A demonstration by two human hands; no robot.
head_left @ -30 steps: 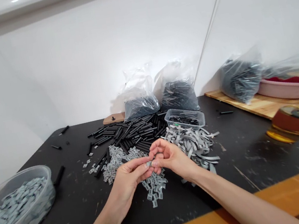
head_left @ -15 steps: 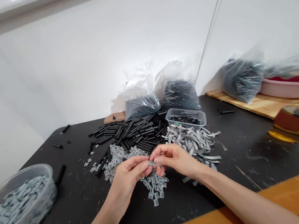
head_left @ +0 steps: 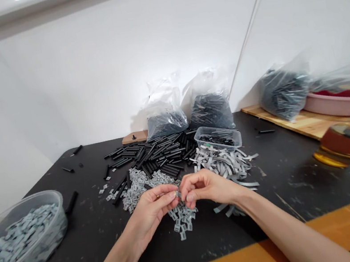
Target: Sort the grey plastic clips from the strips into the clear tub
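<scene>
My left hand [head_left: 156,206] pinches a small grey plastic buckle [head_left: 177,193] between thumb and fingertips. Right beside it, the bent fingers of my right hand [head_left: 203,187] come together close to the buckle; whatever they grip is too small or hidden to make out. Beneath both hands lies a loose pile of grey buckles [head_left: 182,224]. A denser heap of small grey pieces [head_left: 135,192] spreads just beyond my left hand. Past my right hand sits a heap of short grey strips [head_left: 223,165], partly covered by that hand.
Black tubes [head_left: 152,153] are piled behind the buckles, near a clear plastic box [head_left: 218,137]. A round clear tub [head_left: 21,239] of grey pieces stands left. Filled plastic bags [head_left: 209,107] lean on the wall. At right are a tape roll [head_left: 349,141] and a pink basin [head_left: 343,105].
The grey piece spanning both hands has turned, and only a small end shows at my left fingertips. My right fingers have curled and drawn slightly away from the left thumb.
</scene>
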